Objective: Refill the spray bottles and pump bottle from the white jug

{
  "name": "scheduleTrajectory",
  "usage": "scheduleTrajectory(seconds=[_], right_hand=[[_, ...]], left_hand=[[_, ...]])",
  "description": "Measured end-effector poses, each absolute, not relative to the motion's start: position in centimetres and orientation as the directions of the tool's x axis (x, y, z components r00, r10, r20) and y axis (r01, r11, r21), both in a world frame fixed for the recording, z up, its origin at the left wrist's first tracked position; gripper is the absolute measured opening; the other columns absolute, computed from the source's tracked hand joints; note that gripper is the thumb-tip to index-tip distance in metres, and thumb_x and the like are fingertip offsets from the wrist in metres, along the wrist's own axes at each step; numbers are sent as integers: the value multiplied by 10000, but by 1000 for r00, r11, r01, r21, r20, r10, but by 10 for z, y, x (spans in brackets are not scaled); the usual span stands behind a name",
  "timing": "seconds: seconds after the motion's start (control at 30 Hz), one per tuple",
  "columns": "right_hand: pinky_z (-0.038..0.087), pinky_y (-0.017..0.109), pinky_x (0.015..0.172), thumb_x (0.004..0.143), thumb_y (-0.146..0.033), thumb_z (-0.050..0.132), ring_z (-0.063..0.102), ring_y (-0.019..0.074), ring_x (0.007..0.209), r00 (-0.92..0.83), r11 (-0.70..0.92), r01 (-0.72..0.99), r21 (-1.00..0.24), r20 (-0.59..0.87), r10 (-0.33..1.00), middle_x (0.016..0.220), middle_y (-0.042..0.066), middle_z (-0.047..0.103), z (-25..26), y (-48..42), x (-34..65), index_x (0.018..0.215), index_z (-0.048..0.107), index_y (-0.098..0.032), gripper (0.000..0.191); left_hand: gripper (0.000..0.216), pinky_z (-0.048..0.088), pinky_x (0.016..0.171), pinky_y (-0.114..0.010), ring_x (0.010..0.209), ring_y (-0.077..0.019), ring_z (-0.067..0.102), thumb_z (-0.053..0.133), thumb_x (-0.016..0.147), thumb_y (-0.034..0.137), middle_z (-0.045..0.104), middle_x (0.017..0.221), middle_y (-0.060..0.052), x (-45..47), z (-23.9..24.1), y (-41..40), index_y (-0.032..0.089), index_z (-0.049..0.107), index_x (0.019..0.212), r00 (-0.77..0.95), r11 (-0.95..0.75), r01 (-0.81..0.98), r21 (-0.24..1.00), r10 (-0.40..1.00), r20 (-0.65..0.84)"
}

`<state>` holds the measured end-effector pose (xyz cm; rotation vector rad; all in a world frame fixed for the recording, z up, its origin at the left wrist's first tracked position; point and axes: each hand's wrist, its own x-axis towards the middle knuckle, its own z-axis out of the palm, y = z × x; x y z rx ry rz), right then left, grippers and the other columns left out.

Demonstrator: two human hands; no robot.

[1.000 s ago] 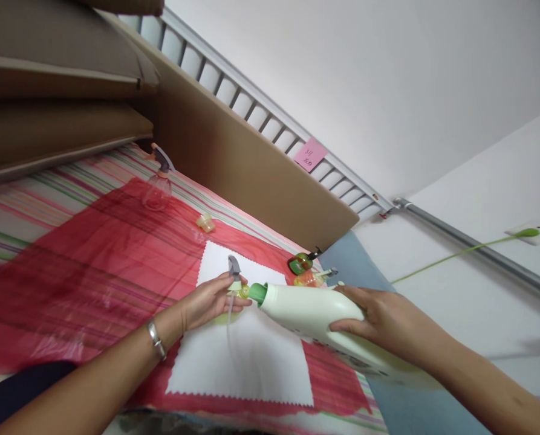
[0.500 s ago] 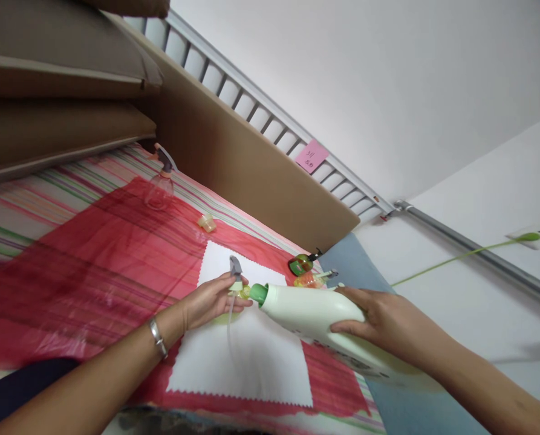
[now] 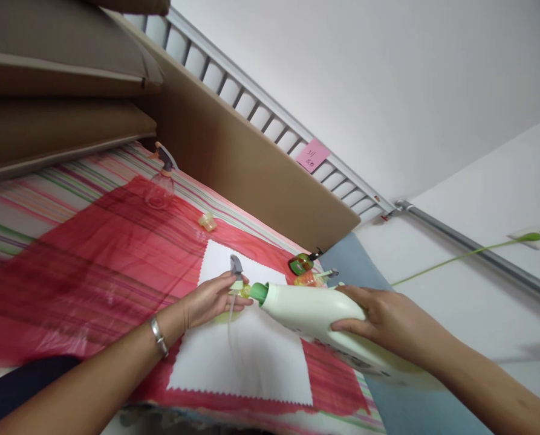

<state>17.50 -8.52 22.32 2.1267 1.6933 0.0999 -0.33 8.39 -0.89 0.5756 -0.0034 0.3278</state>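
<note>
My right hand (image 3: 381,314) is closed on a large pale green jug (image 3: 312,305), tipped so that its green spout (image 3: 259,293) points left. My left hand (image 3: 213,299) grips a grey spray trigger head (image 3: 236,266) with a clear dip tube (image 3: 230,320) hanging from it. Right at the spout is the yellow-green neck of a small bottle (image 3: 245,292), next to my left fingers. Its pale yellow body, partly hidden behind my left hand, shows over the white zigzag-edged cloth (image 3: 251,368). I cannot make out any liquid flowing.
A clear spray bottle (image 3: 159,190) stands at the back left, with a small yellowish cup (image 3: 207,222) nearer. Beyond the jug are a green pump bottle (image 3: 300,264) and an orange bottle (image 3: 308,279). Red sheeting (image 3: 115,272) covers the striped cloth. A brown board (image 3: 251,163) rises behind.
</note>
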Motion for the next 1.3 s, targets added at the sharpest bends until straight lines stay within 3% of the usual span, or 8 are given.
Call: scheduleTrajectory(seconds=[1.3], right_hand=[[495, 331, 641, 763, -682, 438, 659, 261, 804, 315, -207, 904, 373, -257, 914, 920, 34, 706, 229, -80, 168, 1089, 574, -290, 528]], left_hand=[[257, 415, 818, -330, 1009, -283, 616, 486, 868, 360, 574, 1115, -103, -4, -6, 84, 165, 534, 1028, 952, 792, -286, 540, 298, 68]])
